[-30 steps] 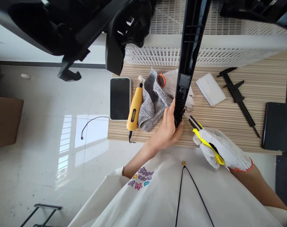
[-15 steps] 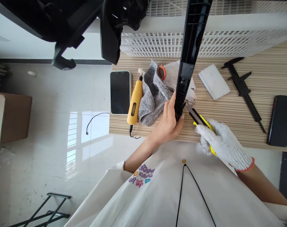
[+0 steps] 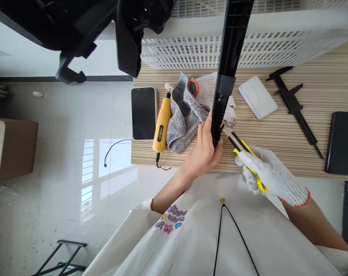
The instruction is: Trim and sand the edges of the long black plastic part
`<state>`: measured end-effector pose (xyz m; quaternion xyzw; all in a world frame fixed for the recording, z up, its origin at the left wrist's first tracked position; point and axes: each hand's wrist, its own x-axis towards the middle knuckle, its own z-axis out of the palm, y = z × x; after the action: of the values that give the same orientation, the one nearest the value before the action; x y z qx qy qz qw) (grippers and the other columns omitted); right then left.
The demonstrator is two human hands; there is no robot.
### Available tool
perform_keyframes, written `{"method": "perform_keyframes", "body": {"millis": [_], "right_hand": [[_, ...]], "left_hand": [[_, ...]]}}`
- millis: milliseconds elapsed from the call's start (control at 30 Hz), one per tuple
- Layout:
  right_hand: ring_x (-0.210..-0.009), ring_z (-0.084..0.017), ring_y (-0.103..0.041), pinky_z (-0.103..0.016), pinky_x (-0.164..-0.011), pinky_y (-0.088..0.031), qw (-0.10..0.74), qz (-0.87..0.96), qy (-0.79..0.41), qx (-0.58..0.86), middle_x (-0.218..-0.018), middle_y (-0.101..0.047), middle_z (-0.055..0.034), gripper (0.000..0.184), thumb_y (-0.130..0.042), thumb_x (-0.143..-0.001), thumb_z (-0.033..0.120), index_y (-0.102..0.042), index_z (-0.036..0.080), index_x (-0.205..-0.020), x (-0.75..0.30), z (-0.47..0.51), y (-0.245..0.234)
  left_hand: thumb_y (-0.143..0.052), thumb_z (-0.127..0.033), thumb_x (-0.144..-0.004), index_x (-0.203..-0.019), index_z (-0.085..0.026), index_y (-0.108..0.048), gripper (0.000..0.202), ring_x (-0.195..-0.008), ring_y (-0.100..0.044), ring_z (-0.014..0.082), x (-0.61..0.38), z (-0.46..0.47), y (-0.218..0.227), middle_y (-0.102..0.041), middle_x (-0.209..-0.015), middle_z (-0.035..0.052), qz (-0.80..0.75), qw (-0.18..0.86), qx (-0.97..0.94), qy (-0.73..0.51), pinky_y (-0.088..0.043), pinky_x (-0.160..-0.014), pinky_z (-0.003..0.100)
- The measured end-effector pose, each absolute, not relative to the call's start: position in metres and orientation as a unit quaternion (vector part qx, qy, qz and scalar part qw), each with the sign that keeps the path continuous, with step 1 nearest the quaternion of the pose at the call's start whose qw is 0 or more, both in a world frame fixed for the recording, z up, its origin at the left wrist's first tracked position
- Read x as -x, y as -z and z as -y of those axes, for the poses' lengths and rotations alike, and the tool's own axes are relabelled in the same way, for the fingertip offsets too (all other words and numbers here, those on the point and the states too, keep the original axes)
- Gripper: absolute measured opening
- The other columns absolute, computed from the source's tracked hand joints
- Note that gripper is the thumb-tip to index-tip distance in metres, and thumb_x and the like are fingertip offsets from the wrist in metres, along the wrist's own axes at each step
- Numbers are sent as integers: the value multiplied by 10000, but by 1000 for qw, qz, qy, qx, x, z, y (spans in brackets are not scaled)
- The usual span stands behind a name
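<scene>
My bare left hand (image 3: 204,147) is closed around the lower end of a long black plastic part (image 3: 229,57), which stretches up past the top of the view. In a white knitted glove, my right hand (image 3: 262,170) grips a yellow utility knife (image 3: 245,151). The knife's blade is out, and its tip lies close by the lower end of the black part; whether they touch I cannot tell. Left of my left hand are a grey cloth (image 3: 181,122) and a yellow rotary tool (image 3: 162,124). Another white glove (image 3: 206,88) lies partly behind the black part.
A phone (image 3: 144,113) rests at the table's left edge. To the right lie a white block (image 3: 257,96), a black caliper (image 3: 294,101) and a dark device (image 3: 343,143). A white plastic basket (image 3: 179,51) stands along the back. Large black plastic pieces (image 3: 84,30) overhang the upper left.
The view has shifted slightly. Both hands keep their holds, and the knife's handle shows a little more below my gloved fingers.
</scene>
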<state>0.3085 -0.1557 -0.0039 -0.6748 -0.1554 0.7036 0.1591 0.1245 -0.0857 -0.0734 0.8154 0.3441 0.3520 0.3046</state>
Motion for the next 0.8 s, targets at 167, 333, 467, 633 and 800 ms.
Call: {"method": "perform_keyframes", "body": {"millis": [167,333,467,633,800], "right_hand": [[-370,-130,-466,-236,-331,-357,161,127,-723,659,-460,-486,47,246,-608,-865,457,-530,242,-777,-305,155,0],[-364,-128,-459,-233,-326,-352,168,139,-735,641,-452,-477,46,265,-570,-899,465,-531,230,-783,-305,152,-4],[-333,-142,-464,-235,-297,-333,154,149,-740,637,-429,-469,48,292,-585,-877,487,-532,225,-758,-308,150,-4],[-329,-135,-455,-238,-287,-368,149,134,-753,627,-435,-467,54,322,-593,-878,511,-542,223,-744,-309,150,-1],[-319,-117,-443,-233,-284,-384,176,119,-766,607,-450,-468,61,423,-615,-865,614,-542,219,-734,-309,153,1]], "left_hand": [[-364,-287,-1049,-1602,-233,82,712,-1511,-238,324,-124,86,72,-177,-1655,165,-338,312,-815,-352,-271,-1228,541],[-350,-293,-1055,-1602,-223,72,695,-1509,-244,291,-124,85,73,-205,-1638,159,-330,303,-819,-358,-269,-1239,488],[-322,-310,-1062,-1598,-228,90,681,-1495,-273,292,-124,84,73,-199,-1646,153,-333,295,-824,-352,-280,-1228,494],[-299,-320,-1065,-1596,-227,93,666,-1486,-285,294,-124,83,73,-209,-1639,160,-335,289,-827,-347,-290,-1219,504],[-297,-316,-1064,-1592,-245,103,666,-1477,-298,287,-123,83,73,-234,-1621,152,-332,300,-826,-343,-308,-1210,510]]}}
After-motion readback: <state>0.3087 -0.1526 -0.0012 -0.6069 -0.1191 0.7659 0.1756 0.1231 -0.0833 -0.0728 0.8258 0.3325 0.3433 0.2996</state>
